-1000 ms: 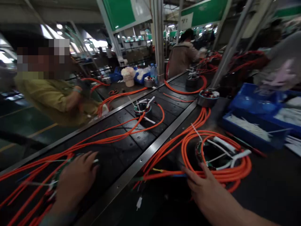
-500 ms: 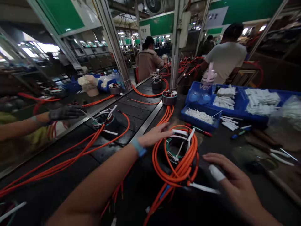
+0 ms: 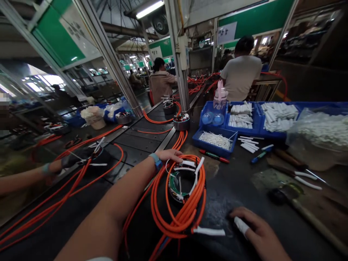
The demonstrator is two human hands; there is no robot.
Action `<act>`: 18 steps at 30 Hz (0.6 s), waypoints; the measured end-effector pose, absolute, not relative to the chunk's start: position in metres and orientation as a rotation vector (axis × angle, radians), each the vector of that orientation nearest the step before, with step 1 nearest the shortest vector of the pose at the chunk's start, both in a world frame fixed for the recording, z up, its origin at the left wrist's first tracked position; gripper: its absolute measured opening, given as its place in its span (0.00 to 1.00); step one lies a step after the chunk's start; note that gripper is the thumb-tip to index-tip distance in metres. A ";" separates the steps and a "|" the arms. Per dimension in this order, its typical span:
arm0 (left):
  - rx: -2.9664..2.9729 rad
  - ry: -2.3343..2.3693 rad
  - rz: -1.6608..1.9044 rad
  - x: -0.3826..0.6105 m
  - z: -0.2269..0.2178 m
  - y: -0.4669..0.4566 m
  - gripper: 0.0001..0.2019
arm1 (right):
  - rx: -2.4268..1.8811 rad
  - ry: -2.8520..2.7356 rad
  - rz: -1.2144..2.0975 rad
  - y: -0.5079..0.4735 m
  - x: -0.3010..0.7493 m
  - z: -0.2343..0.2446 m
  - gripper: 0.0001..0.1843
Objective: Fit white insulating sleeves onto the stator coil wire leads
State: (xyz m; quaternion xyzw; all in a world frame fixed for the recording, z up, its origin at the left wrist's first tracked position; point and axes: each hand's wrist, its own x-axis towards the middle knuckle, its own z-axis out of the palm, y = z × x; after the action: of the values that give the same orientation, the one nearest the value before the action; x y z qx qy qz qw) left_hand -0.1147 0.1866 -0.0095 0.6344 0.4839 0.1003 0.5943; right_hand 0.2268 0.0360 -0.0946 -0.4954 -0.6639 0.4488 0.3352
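Note:
A ring-shaped motor stator [image 3: 172, 185] with a green inner edge and white sleeves sits on the dark bench before me. Thick orange cable [image 3: 187, 214] lies coiled over and around it, and a white sleeve [image 3: 209, 231] sticks out at the near right. My left hand [image 3: 170, 156] reaches to the far left of the coil, its fingers laid over the edge; their undersides are hidden. To the right, my right hand [image 3: 252, 228] hovers low over the bench, apart from the coil. White tape wraps one of its digits, and it holds nothing.
Blue bins [image 3: 214, 143] of white sleeves stand behind, with a red marker [image 3: 214, 156] in front. Pliers [image 3: 304, 177] and a hammer-like tool [image 3: 307, 210] lie right. Across the left conveyor, a co-worker's gloved hand [image 3: 73, 159] is at another cabled stator [image 3: 100, 156].
The view has turned right and up a little. My right hand has drawn back from the coil. My left hand stays at its far edge. The co-worker's gloved hand has come closer to the other stator.

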 end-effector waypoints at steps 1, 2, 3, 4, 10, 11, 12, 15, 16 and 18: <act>1.505 1.128 0.242 -0.111 -0.009 0.192 0.15 | -1.281 -1.742 1.180 0.037 0.225 -0.096 0.15; 1.542 1.130 0.242 -0.107 -0.007 0.198 0.15 | -1.275 -1.752 1.187 0.037 0.224 -0.097 0.15; 1.583 1.130 0.231 -0.100 -0.005 0.206 0.14 | -1.272 -1.761 1.193 0.037 0.223 -0.098 0.15; 1.629 1.128 0.214 -0.093 -0.003 0.214 0.13 | -1.269 -1.771 1.200 0.037 0.223 -0.098 0.16; 2.024 1.088 0.236 -0.040 0.019 0.233 0.10 | -1.252 -1.851 1.225 0.036 0.222 -0.102 0.18; 2.100 1.083 0.272 -0.034 0.025 0.228 0.11 | -1.262 -1.842 1.224 0.036 0.221 -0.102 0.18; 2.174 1.083 0.312 -0.029 0.031 0.222 0.12 | -1.272 -1.828 1.221 0.036 0.220 -0.101 0.17; 2.369 1.115 0.449 -0.026 0.051 0.199 0.14 | -1.302 -1.783 1.238 0.037 0.217 -0.098 0.17; 2.419 1.133 0.501 -0.027 0.057 0.192 0.14 | -1.307 -1.761 1.254 0.038 0.216 -0.096 0.17; 2.483 1.174 0.620 -0.032 0.069 0.180 0.15 | -1.307 -1.694 1.309 0.040 0.212 -0.092 0.16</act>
State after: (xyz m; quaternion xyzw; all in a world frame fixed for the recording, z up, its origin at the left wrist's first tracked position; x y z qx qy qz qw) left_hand -0.0318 0.1799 0.0695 0.8701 0.4115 0.2172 0.1625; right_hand 0.2117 0.0402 -0.0922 -0.4953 -0.6417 0.4960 0.3112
